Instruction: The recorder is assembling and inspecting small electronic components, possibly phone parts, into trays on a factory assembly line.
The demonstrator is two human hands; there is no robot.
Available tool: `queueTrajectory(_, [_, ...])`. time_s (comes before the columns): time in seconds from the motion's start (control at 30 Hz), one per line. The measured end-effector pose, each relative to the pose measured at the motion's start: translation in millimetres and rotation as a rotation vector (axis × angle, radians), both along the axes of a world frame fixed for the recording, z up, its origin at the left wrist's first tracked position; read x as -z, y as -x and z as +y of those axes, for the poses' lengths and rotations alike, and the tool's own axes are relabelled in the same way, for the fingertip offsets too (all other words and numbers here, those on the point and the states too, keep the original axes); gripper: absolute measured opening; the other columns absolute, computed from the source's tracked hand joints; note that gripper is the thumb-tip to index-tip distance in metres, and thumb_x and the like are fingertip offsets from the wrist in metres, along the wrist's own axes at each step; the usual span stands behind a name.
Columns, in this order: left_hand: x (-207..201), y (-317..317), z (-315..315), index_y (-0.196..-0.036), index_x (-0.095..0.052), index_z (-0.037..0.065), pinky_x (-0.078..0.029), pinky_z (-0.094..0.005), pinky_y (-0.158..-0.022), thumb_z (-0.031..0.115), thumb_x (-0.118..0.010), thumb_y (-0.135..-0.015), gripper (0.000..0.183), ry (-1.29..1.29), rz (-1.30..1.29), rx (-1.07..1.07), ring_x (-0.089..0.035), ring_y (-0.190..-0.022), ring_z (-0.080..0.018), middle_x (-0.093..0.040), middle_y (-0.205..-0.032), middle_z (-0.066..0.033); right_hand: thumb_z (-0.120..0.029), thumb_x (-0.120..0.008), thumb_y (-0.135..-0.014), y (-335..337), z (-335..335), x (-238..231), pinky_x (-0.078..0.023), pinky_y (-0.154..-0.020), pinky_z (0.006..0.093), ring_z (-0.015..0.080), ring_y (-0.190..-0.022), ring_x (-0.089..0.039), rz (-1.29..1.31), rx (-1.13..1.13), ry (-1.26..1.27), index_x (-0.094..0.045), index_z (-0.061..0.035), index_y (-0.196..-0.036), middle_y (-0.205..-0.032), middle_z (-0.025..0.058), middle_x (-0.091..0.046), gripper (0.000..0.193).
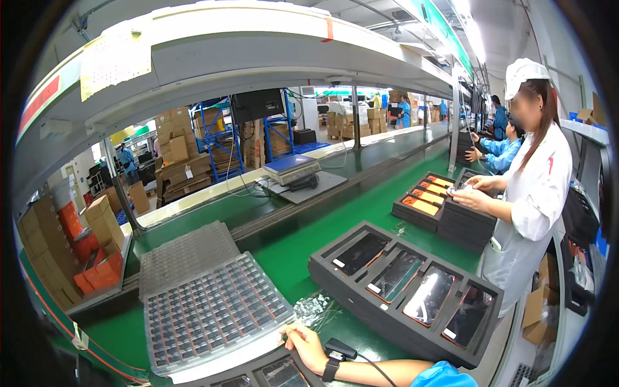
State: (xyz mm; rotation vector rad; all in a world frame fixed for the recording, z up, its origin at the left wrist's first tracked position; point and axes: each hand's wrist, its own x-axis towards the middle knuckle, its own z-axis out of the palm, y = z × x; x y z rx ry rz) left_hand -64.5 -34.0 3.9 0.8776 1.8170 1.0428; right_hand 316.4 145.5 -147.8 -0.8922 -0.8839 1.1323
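Bare right hand (304, 347) bends in at the near right corner of a clear, many-celled plastic tray (219, 357)

Thumb and fingers are drawn close together, but I cannot tell whether they pinch something small or only meet the tray's edge. Behind the grip, a black watch-like band (331, 369) circles the wrist, and a black box-shaped device (342, 349) trailing a dark cable (379, 371) sits beside it. The left hand is out of sight.

Left of the fingers, the clear tray spreads its rows of small dark parts over the green work surface (284, 251). Nearer than the grip, cut off by the lower edge, lies a black foam tray (255, 369) with dark glass-faced slabs in its slots. Just beyond the knuckles is a loose heap of small clear plastic bits (314, 308); off to the right, a larger black foam holder (348, 303) bears four more slabs.

As I judge it, a nudge from the hand could skew the clear tray and jog parts out of their cells. The loose cable might snag on foam or scrape glass if the arm swings wide, and a careless knuckle could scatter the heap.
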Motion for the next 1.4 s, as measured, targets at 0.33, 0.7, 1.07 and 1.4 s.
queueTrajectory(0.33, [38.0, -18.4, 5.0, -0.146, -0.036, -0.002, -0.053, -0.0281, -0.08, 0.002, -0.06, -0.094, 0.058, 0.03, -0.111, 0.054, -0.061, -0.096, -0.0148, -0.061, -0.118, -0.0094, -0.013, -0.05, -0.102, -0.1, -4.1, -2.9, -0.043, -0.066, 0.0219, 0.0063, -0.066, -0.052, 0.025, 0.029, 0.008, -0.068, -0.0012, -0.103, -0.07, -0.0009, -0.057, 0.021])
queueTrajectory(0.7, [20.9, -61.6, 13.1, -0.151, -0.029, 0.002, -0.05, -0.0266, -0.086, 0.002, -0.062, -0.09, 0.069, 0.127, -0.097, 0.278, -0.057, -0.104, -0.0154, -0.049, -0.139, -0.0133, -0.012, -0.05, -0.101, -1.5, -2.1, -0.3, -0.043, -0.065, 0.0215, 0.0063, -0.065, -0.052, 0.004, 0.047, 0.014, -0.067, -0.0006, -0.102, -0.07, -0.0009, -0.057, 0.02])
queueTrajectory(1.07, [37.8, -36.7, 30.4, -0.122, -0.062, 0.018, -0.036, -0.0367, -0.081, 0.029, -0.071, -0.088, 0.037, 0.113, -0.193, 0.042, -0.051, -0.085, -0.0114, -0.056, -0.093, 0.0043, -0.012, -0.05, -0.101, 1.9, -1.5, 0.0, -0.043, -0.064, 0.0213, 0.0062, -0.065, -0.052, 0.016, 0.026, -0.002, -0.067, -0.0006, -0.101, -0.071, -0.0011, -0.056, 0.02])
queueTrajectory(1.4, [59.1, -24.9, 45.9, -0.11, -0.067, 0.003, -0.059, -0.0362, -0.069, 0.035, -0.066, -0.093, 0.037, 0.433, -0.516, 0.201, -0.071, -0.084, -0.0215, -0.073, -0.096, -0.009, -0.011, -0.052, -0.101, 1.3, -3.2, -1.4, -0.042, -0.064, 0.0211, 0.0054, -0.065, -0.051, 0.002, 0.053, 0.003, -0.067, -0.0011, -0.103, -0.07, -0.0023, -0.055, 0.018])
